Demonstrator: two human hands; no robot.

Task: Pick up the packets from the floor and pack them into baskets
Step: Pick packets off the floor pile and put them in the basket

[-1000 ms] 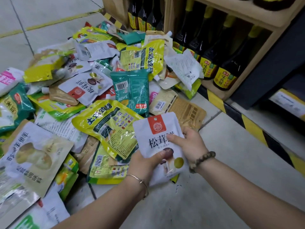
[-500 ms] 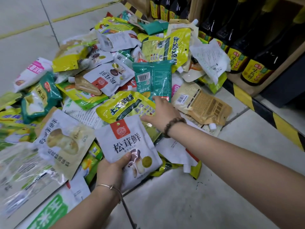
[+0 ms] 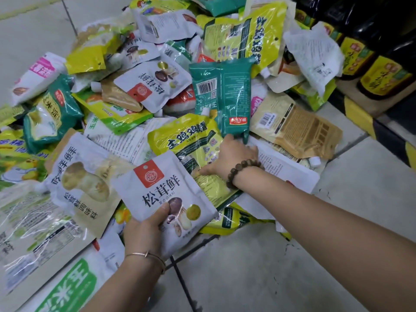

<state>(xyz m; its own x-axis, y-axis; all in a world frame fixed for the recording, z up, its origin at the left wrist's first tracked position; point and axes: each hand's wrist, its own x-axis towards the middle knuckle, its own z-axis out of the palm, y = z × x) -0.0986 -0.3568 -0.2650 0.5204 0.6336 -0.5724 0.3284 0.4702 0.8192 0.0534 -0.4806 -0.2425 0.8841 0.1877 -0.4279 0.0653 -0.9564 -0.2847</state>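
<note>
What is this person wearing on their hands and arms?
No gloves or sleeves show. The left hand has a thin gold-coloured metal bangle at its wrist; the right hand has a bracelet of round dark brown beads.

The left arm (image 3: 108,287) is reaching in from the bottom edge, forearm angling up and to the right, a thin bangle (image 3: 146,255) circling its wrist. The left hand (image 3: 144,233) is gripping the white packet (image 3: 162,190) by its lower corner, thumb lying across the front (the fingers are behind it, unseen). The right arm (image 3: 326,221) is stretching in from the right edge, a bead bracelet (image 3: 242,172) sitting on its wrist. The right hand (image 3: 234,154) is resting palm down on the yellow packet (image 3: 193,140), thumb spreading out to the left, fingertips bending away out of view.
</note>
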